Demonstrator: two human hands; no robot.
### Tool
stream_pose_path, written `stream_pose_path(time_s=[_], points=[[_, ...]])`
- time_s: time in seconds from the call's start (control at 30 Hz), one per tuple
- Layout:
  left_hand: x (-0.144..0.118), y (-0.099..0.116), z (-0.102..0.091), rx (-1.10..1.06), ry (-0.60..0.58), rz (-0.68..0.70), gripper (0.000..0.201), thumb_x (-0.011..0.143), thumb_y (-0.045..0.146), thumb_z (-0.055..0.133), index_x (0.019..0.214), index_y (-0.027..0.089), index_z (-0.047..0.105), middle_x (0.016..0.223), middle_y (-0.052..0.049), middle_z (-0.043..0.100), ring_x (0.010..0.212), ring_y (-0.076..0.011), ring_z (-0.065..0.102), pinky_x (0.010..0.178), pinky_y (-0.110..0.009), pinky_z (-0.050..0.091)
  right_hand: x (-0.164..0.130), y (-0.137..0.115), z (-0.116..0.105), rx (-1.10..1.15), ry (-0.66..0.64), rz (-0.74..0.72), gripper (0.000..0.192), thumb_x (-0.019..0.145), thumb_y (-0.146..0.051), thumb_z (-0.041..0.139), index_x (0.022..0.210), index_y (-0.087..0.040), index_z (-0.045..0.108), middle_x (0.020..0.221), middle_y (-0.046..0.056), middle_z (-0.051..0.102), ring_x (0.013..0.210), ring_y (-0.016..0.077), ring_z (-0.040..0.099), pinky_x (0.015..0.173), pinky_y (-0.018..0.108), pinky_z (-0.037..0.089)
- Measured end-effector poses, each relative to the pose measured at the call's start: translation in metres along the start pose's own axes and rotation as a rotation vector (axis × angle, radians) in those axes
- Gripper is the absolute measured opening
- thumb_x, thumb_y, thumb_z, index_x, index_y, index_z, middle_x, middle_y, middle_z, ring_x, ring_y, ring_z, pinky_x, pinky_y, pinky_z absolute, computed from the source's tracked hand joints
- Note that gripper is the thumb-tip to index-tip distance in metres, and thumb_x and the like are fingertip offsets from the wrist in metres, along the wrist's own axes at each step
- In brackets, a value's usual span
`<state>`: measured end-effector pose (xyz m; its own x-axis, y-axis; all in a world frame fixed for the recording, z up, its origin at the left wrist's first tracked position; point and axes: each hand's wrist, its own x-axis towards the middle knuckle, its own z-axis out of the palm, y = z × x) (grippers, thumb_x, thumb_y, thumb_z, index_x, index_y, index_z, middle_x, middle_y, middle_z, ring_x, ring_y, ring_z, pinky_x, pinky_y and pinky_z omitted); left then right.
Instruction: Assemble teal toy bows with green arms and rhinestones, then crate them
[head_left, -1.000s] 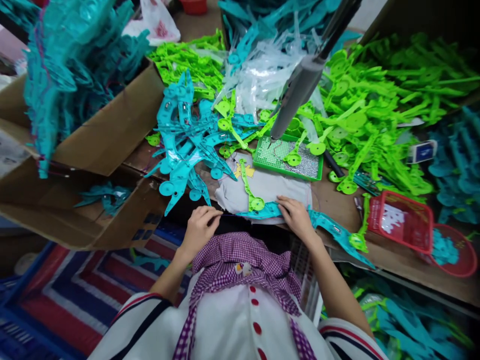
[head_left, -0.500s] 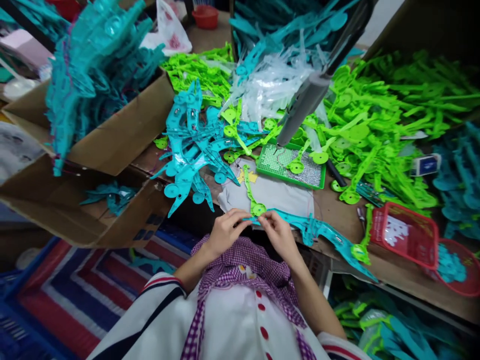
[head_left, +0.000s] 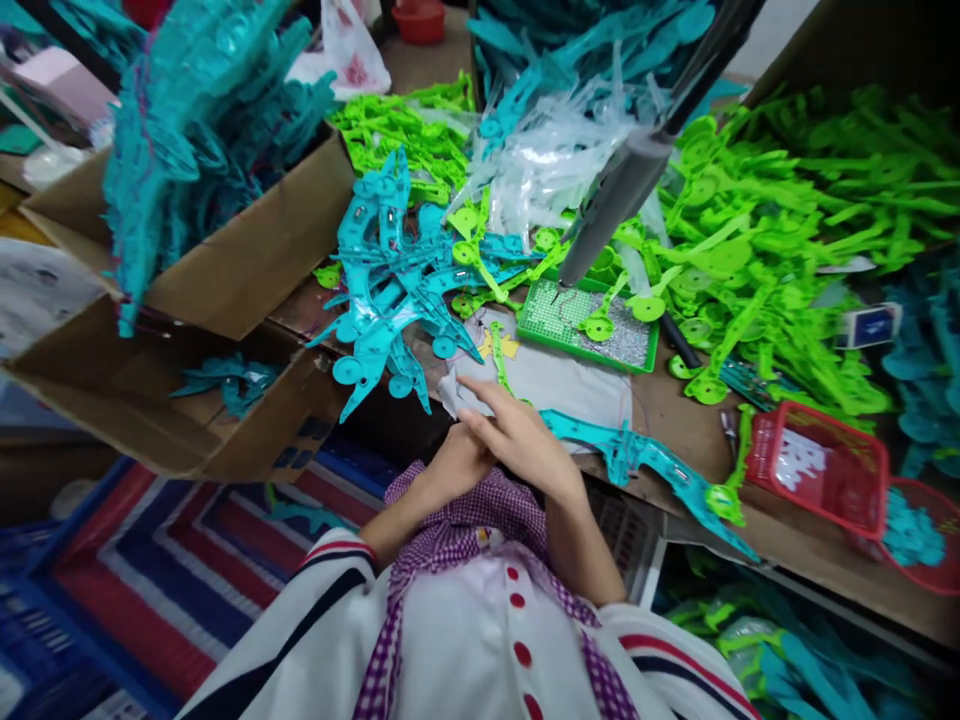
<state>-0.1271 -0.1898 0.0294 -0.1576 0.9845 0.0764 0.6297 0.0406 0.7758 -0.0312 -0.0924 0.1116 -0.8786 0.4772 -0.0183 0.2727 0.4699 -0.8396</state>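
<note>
The right hand (head_left: 525, 440) lies over the left hand (head_left: 454, 468) at the near edge of the table (head_left: 667, 405), fingers stretched flat — its palm on the end of a long teal plastic piece (head_left: 637, 458) that runs along that edge. The left hand is mostly covered, so its grip cannot be told. Teal and green parts crowd the table — cardboard boxes (head_left: 247, 265) at its left edge

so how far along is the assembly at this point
Done: a heap of joined teal plastic pieces lies left of the white cloth. In hand: both hands, right hand over left hand, meet at the teal plastic strip. Left: a large pile of loose green plastic parts.
</note>
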Motion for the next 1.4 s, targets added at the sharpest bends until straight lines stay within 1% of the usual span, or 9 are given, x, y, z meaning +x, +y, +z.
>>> stream_pose_path(time_s=[0.1,0.17,0.33,0.53,0.73,0.87,1.03,1.17,1.4], points=[[-0.009,-0.002,-0.006,-0.12,-0.055,0.039,0.018,0.083,0.009,0.056,0.085,0.017,0.072,0.088,-0.008,0.074,0.086,-0.0214,0.07,0.082,-0.033,0.057,-0.014,0.02,0.023,-0.171,-0.102,0.305,0.06,0.101,-0.059,0.031,0.14,-0.021,0.055,0.113,0.016,0.074,0.107,0.0329,0.07,0.088,0.044,0.052],[-0.012,-0.002,-0.011,-0.231,-0.107,0.033,0.015,0.083,0.011,0.057,0.082,0.017,0.071,0.086,-0.007,0.074,0.084,-0.0202,0.07,0.08,-0.032,0.056,-0.023,0.03,0.03,-0.241,-0.137,0.394,0.061,0.1,-0.06,0.033,0.14,-0.019,0.054,0.103,0.017,0.076,0.099,0.0356,0.072,0.08,0.043,0.051],[-0.009,-0.002,-0.017,-0.483,-0.043,-0.143,0.009,0.083,0.023,0.066,0.086,0.016,0.071,0.086,-0.005,0.074,0.082,-0.0178,0.069,0.079,-0.031,0.055,-0.037,0.035,0.017,-0.08,-0.117,0.305,0.045,0.1,-0.056,0.042,0.123,-0.022,0.061,0.094,0.009,0.076,0.088,0.0274,0.072,0.072,0.034,0.048],[0.008,-0.023,-0.005,-0.828,-0.028,-0.355,0.04,0.072,0.045,0.083,0.091,0.015,0.065,0.084,-0.005,0.073,0.078,-0.0171,0.07,0.074,-0.031,0.058,-0.031,0.057,-0.009,0.168,-0.105,0.2,0.035,0.093,-0.054,0.056,0.094,-0.021,0.066,0.085,0.004,0.074,0.076,0.0187,0.066,0.067,0.028,0.047],[0.022,-0.027,0.003,-0.256,0.118,-0.034,0.055,0.086,0.035,0.074,0.135,0.022,0.053,0.139,-0.015,0.057,0.116,-0.0242,0.064,0.095,-0.04,0.055,-0.028,0.086,-0.047,0.12,-0.03,0.256,0.03,0.088,-0.048,0.062,0.082,-0.018,0.067,0.072,0.001,0.068,0.065,0.0145,0.057,0.061,0.027,0.042],[0.039,-0.031,0.017,0.067,0.019,0.133,0.042,0.095,0.032,0.062,0.134,0.019,0.057,0.147,-0.015,0.053,0.141,-0.0293,0.045,0.115,-0.049,0.039,0.026,0.099,-0.046,0.061,0.229,0.251,0.026,0.085,-0.043,0.063,0.079,-0.017,0.066,0.066,0.0,0.064,0.061,0.0135,0.055,0.063,0.027,0.042],[0.055,-0.043,0.036,0.152,-0.075,0.13,0.035,0.098,0.036,0.057,0.126,0.017,0.064,0.138,-0.013,0.062,0.144,-0.0291,0.042,0.117,-0.05,0.035,0.102,0.132,-0.019,0.01,0.191,0.413,0.02,0.082,-0.033,0.058,0.072,-0.017,0.065,0.054,-0.001,0.059,0.054,0.0139,0.055,0.063,0.027,0.042],[0.053,-0.043,0.037,0.157,-0.051,0.119,0.033,0.098,0.035,0.056,0.123,0.016,0.066,0.134,-0.012,0.065,0.141,-0.0284,0.045,0.115,-0.048,0.036,0.107,0.142,-0.009,-0.124,0.184,0.412,0.02,0.081,-0.033,0.059,0.071,-0.017,0.067,0.054,-0.001,0.061,0.058,0.0144,0.057,0.065,0.026,0.04],[0.045,-0.039,0.037,0.182,-0.051,0.082,0.033,0.098,0.037,0.054,0.121,0.018,0.068,0.134,-0.012,0.064,0.139,-0.0276,0.048,0.113,-0.045,0.039,0.107,0.151,-0.009,-0.014,0.064,0.478,0.027,0.078,-0.038,0.063,0.06,-0.019,0.056,0.047,-0.004,0.053,0.048,0.0108,0.048,0.055,0.024,0.036]])
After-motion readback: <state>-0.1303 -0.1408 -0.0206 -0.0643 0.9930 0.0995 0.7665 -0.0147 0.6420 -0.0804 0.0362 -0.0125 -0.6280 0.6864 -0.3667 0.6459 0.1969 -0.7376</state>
